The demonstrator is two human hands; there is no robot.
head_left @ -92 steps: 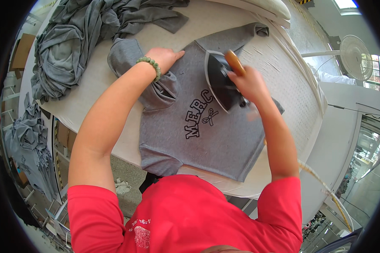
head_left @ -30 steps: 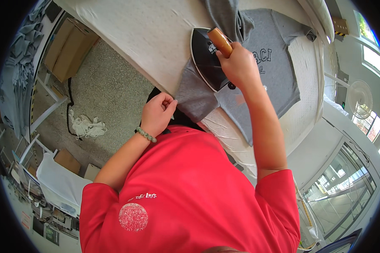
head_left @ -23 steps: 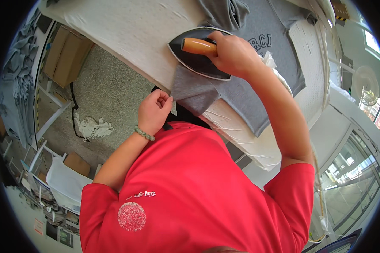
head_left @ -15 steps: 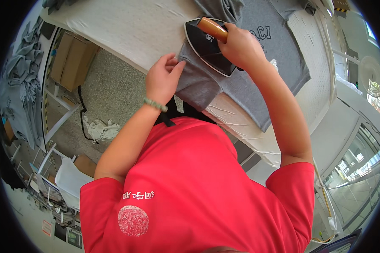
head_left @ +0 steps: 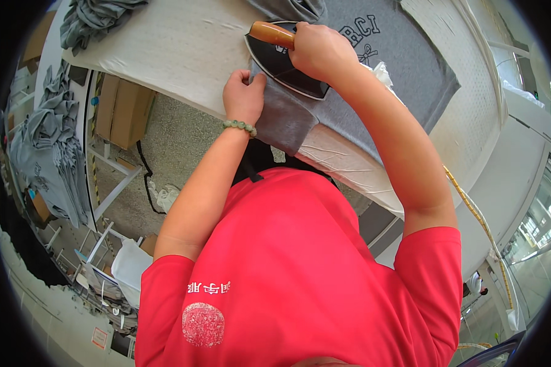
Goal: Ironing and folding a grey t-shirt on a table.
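My right hand point(head_left: 326, 54) is wrapped round the brown handle of a black iron point(head_left: 283, 66) with a pale rim. The iron lies on a grey shirt point(head_left: 404, 67) with dark printing on its front, its pointed end toward the upper left. Close to the iron's left side, my left hand point(head_left: 245, 96) has its fingers curled in and the thumb against them, closed on the edge of the shirt's sleeve. The sleeve point(head_left: 283, 119) hangs over the near edge of the table. My left fingertips are partly hidden.
The padded table has a pale, wrinkled cover point(head_left: 165, 55). A heap of grey garments point(head_left: 98, 21) lies at its far left. More grey garments point(head_left: 55, 159) hang at the left, beside cardboard boxes point(head_left: 125, 110) and a white metal frame point(head_left: 119, 183). A yellow-striped hose point(head_left: 477, 214) runs down at the right.
The iron and my right hand have moved left and slightly up in the picture. My left hand has gone from loosely open beside the sleeve to closed at its edge.
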